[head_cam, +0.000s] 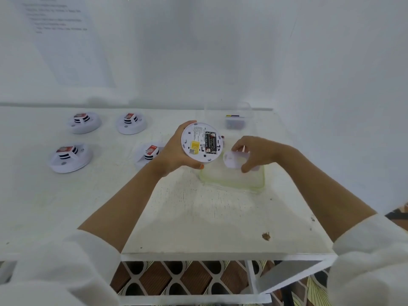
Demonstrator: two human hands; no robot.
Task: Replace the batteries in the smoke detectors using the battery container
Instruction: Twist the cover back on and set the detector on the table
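My left hand (pixel 174 154) grips a white smoke detector (pixel 201 142) above the table, its back turned up toward me. Two black batteries (pixel 210 143) sit in its open compartment beside a yellow sticker. My right hand (pixel 254 152) pinches a white round cover plate (pixel 231 159) just right of the detector, over a clear shallow tray (pixel 234 181). A clear battery container (pixel 235 121) with dark batteries inside stands at the back of the table.
Three more detectors lie face up at the left (pixel 84 122) (pixel 131 123) (pixel 70 157), and another (pixel 150 151) is partly hidden behind my left wrist. The white table (pixel 198 217) ends at its front edge over a patterned floor. A white wall rises behind.
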